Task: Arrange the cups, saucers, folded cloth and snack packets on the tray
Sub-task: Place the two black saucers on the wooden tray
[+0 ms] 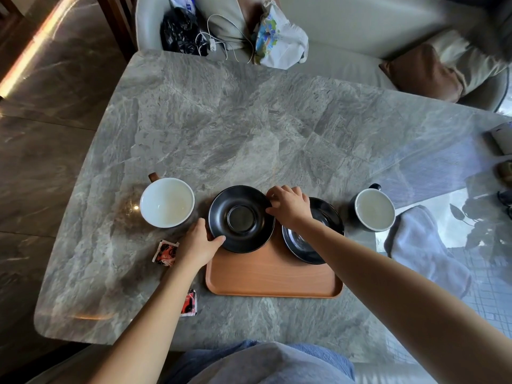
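Though gripped, black glossy saucer [241,219]

no readable text, print on the red snack packets [165,252] too blurred

— What do we see beyond the grey marble table [249,120]?
— We see a sofa [346,20] holding a printed bag [279,40], a black bag [180,31], a white cable [221,37] and a brown cushion [421,73].
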